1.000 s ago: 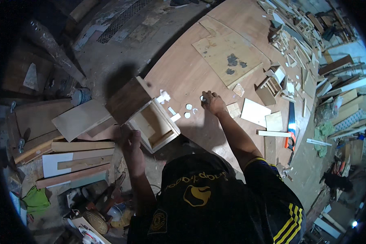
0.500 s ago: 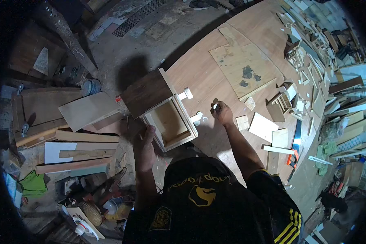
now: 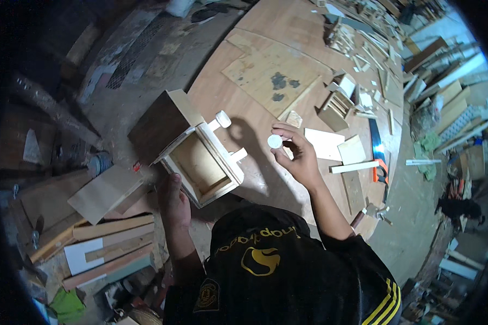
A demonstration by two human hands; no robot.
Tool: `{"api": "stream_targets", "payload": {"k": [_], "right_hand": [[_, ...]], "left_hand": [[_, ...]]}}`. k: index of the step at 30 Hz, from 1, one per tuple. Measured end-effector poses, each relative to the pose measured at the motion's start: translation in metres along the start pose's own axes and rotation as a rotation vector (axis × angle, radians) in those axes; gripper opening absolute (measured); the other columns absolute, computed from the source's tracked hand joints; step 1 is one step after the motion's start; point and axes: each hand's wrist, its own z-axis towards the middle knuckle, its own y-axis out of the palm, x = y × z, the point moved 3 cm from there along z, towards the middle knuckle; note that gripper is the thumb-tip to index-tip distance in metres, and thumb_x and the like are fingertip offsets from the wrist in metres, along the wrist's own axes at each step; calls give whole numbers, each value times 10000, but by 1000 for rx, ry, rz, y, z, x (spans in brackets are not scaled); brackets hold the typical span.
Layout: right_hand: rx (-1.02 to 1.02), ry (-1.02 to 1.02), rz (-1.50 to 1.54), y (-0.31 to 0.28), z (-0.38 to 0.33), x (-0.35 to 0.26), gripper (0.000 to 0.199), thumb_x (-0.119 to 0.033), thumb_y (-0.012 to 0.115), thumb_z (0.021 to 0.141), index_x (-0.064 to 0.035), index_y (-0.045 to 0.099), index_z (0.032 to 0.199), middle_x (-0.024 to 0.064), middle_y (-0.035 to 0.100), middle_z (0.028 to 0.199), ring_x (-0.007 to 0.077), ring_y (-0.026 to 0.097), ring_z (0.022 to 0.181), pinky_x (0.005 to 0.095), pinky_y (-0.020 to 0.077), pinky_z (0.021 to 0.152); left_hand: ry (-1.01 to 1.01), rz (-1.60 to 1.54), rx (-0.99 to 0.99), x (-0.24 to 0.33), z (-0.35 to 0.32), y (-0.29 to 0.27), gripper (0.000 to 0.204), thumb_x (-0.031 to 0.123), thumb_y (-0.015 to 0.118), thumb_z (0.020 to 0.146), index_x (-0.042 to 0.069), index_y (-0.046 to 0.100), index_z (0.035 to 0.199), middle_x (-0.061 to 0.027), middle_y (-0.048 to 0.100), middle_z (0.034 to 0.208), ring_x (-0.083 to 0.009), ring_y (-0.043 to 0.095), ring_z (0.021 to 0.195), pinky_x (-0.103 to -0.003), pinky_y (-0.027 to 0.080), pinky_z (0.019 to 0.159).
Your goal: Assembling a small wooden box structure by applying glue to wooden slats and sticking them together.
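Small open wooden box [image 3: 200,165] is gripped at its near edge by left hand [image 3: 172,197], tilted over workbench [image 3: 265,49]; box interior looks empty. White round disc [image 3: 275,141] is pinched in right hand [image 3: 295,154] fingertips, just beside box. One disc-like wheel [image 3: 223,118] already sits on a side peg. Step judged: fitting wheel; next likely needs disc lined up with bare peg [image 3: 238,155].
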Motion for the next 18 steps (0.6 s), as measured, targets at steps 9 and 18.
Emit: {"api": "stream_targets", "payload": {"k": [9, 18], "right_hand": [[-45, -61, -126, -43, -21, -66, 439, 15, 721, 760, 2, 609, 1184, 98, 627, 1111, 158, 591, 961, 291, 470, 865], [78, -227, -94, -58, -35, -75, 370, -73, 778, 727, -61, 632, 1067, 103, 663, 1036, 254, 640, 954, 345, 490, 854]], "left_hand": [[16, -81, -234, 8, -11, 42, 604, 224, 647, 881, -1, 390, 1380, -122, 489, 1348, -261, 468, 1246, -427, 348, 1078], [21, -81, -320, 27, -27, 69, 554, 217, 695, 843, 19, 477, 1313, -107, 555, 1274, -250, 538, 1169, -420, 403, 1038]]}}
